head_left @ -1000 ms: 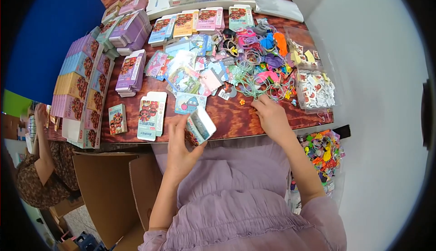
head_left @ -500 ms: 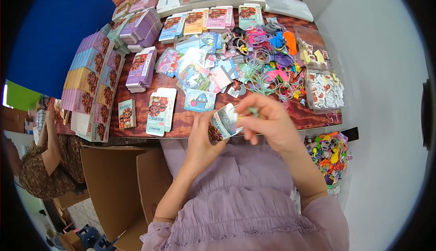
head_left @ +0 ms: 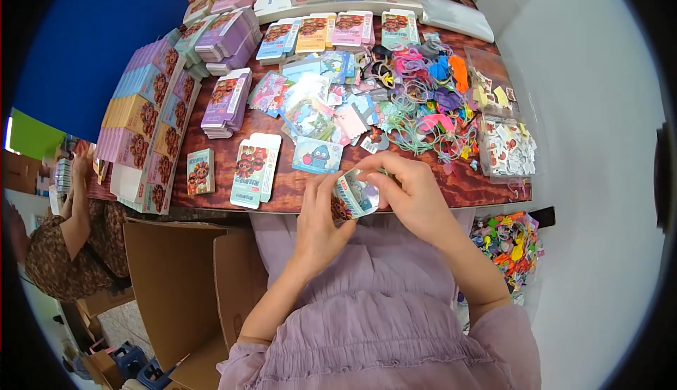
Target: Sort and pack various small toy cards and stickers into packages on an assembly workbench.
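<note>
Just past the table's front edge, my left hand grips a small printed card box from its left side. The box is tilted, its upper end unfolded, and a shiny pale lining or packet shows inside. At that end is my right hand, thumb and forefinger pinched together. What they hold, if anything, is hidden. Beyond the box lies a blue picture card. To its left are a flattened mint box and a small closed box.
Stacked boxes form a wall at the left. Mid-table are picture packets, coloured hair ties and a clear tray of small stickers. An open carton stands below left; a person works beyond it.
My right hand has come in against the box's upper end. The small greenish item seen at its fingers before no longer shows plainly. My left hand still holds the box.
</note>
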Tool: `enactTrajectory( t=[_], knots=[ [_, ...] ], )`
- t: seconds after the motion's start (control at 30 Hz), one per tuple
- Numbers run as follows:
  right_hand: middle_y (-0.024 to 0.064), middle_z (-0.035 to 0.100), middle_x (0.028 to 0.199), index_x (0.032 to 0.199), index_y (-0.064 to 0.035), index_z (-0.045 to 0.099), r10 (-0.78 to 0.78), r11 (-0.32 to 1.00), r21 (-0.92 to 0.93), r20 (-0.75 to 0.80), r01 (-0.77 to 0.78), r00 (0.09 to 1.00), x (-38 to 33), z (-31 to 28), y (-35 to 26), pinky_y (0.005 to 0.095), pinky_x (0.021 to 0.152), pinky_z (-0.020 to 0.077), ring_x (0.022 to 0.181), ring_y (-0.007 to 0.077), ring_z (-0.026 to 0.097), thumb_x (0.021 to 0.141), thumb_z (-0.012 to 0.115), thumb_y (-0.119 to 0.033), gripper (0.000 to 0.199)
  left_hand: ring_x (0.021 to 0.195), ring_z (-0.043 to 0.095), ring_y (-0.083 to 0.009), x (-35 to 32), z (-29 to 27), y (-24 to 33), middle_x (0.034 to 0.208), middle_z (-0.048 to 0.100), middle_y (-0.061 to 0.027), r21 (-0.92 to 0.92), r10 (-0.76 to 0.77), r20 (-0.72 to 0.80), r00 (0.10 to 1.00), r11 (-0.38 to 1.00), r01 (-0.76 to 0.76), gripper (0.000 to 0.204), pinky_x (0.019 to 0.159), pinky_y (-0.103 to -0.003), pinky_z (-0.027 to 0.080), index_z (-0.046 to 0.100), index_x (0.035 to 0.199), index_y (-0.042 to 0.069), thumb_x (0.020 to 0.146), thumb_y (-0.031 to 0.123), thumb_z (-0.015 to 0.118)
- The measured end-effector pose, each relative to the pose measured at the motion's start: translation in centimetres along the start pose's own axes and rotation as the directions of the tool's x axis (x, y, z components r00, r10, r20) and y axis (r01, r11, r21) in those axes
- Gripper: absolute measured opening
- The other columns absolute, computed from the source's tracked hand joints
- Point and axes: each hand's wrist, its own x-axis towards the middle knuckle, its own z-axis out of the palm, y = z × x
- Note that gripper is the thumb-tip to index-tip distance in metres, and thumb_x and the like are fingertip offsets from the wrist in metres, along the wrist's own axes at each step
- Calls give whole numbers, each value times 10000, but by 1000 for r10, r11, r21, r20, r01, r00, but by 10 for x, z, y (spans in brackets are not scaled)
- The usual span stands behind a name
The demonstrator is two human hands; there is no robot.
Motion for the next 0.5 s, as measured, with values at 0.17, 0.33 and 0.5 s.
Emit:
enactTrajectory(
  t=[0.17,0.33,0.5],
  knots=[
    [102,672,1049,1158,29,602,-273,962,-41,-26,272,962,5,18,11,304,784,515,923,135,647,941,608,-46,229,1157,526,-392,-2,10,-3,1258,494,-180,-68,6,-22,1000,998,-7,753,942,-446,472,453,1346,48,665,-5,769],
    [148,621,969,1059,-3,631,-445,851,-403,-216,335,869,8,15,16,378,738,509,892,328,643,828,650,7,232,1138,527,-375,-2,15,-4,1243,505,-178,-85,-68,-68,995,994,62,725,924,-438,467,441,1315,33,684,26,800],
    [132,592,908,1017,0,627,-447,824,-462,-173,328,878,2,12,15,397,705,502,839,326,640,832,660,0,188,1113,526,-365,-2,16,-2,1226,502,-178,-67,-69,-58,996,996,65,707,903,-429,464,439,1284,21,683,31,810]
  ],
)
